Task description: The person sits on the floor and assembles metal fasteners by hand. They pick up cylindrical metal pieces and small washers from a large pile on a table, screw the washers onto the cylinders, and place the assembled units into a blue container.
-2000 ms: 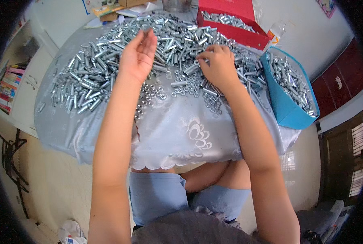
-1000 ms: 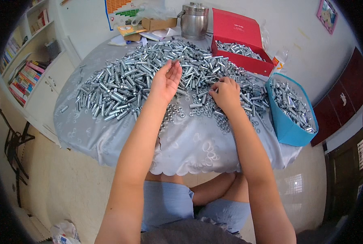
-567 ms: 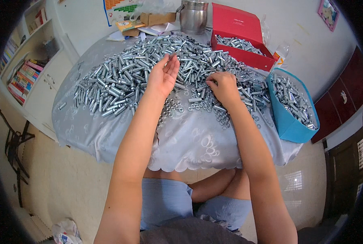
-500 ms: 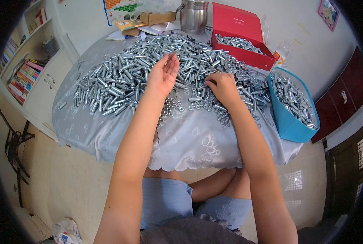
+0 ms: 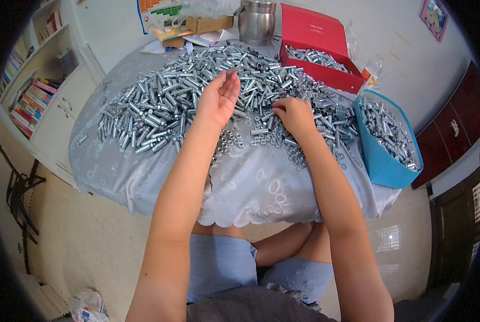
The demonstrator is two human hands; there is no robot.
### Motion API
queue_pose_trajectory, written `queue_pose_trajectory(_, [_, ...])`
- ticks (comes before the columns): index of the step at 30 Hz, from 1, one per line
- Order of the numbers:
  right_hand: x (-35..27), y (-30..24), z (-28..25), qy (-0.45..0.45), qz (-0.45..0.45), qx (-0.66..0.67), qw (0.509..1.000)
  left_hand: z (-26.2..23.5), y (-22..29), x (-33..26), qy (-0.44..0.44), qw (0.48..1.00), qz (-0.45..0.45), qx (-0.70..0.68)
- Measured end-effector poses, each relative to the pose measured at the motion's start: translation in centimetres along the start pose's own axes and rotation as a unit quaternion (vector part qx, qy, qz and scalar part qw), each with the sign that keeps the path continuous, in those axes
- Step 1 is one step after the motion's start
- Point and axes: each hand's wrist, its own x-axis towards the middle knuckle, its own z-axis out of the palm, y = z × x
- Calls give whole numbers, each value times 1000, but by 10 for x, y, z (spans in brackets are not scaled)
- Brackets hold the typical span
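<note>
My left hand (image 5: 218, 99) is raised over the pile, palm turned up and fingers curled toward the thumb. Something small and greyish shows at its fingertips, too small to name. To its right, my right hand (image 5: 294, 115) is lowered to the near side of the pile with thumb and forefinger pinched together; what lies between them is hidden. Both hands are among a wide heap of silvery metal sleeve bolts (image 5: 156, 107). Loose metal nuts (image 5: 230, 138) lie on the cloth below my left hand, and rings or washers (image 5: 295, 155) lie under my right wrist.
A patterned silver tablecloth (image 5: 240, 188) covers the round table. A blue fabric bin (image 5: 390, 169) of bolts stands at the right edge. Behind are an open red box (image 5: 326, 75) holding bolts, a clear bottle (image 5: 372, 70), a steel pot (image 5: 256, 24) and a cardboard box (image 5: 208, 23).
Both hands have shifted very slightly to the right. The curled left hand and pinched right hand keep nearly the same pose, and the heap looks the same.
</note>
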Motion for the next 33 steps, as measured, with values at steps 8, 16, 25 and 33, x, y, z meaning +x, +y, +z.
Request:
queue_pose_trajectory(8, [-1,-2,0,13,-25,-15,999,-2,-3,-1,8,999,-3,49])
queue_pose_trajectory(16, [1,-9,-9,103,85,380,915,1,-14,-7,-13,983,-35,177])
queue_pose_trajectory(25, [-2,-28,-36,106,129,558,813,4,-22,-12,-38,964,-46,261])
queue_pose_trajectory(33, [-6,-39,-38,100,115,579,801,5,-24,-15,-47,950,-43,307])
